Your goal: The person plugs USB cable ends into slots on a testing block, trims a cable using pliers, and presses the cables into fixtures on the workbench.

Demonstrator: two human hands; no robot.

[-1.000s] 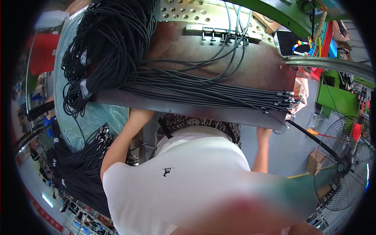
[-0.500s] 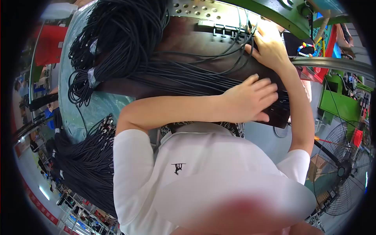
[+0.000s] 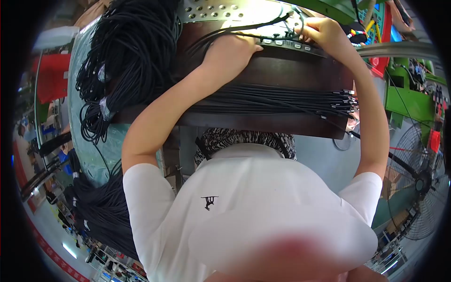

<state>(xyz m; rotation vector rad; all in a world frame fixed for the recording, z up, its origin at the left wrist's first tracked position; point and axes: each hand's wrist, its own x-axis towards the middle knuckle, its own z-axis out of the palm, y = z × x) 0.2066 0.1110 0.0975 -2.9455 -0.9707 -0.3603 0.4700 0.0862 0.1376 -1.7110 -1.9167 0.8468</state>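
Dark board [image 3: 300, 70] spans the work area. Coiled cable bundle [image 3: 131, 42] on its left side, heaped, probably to keep slack off the middle. Laid-out cables [image 3: 272, 99] run along the near side, connector ends gathered rightward, seemingly for even alignment. Slotted strip [image 3: 288, 44] beyond, ports facing the person. Left hand [image 3: 228, 54] curls beside raised cables [image 3: 277, 19], perhaps steadying them; its grip is hidden. Right hand [image 3: 323, 32] has fingers drawn narrow at their looped ends; cannot tell if one is pinched. Green frame [image 3: 329, 8] overhangs close by, limiting room; cables partly cover the strip.
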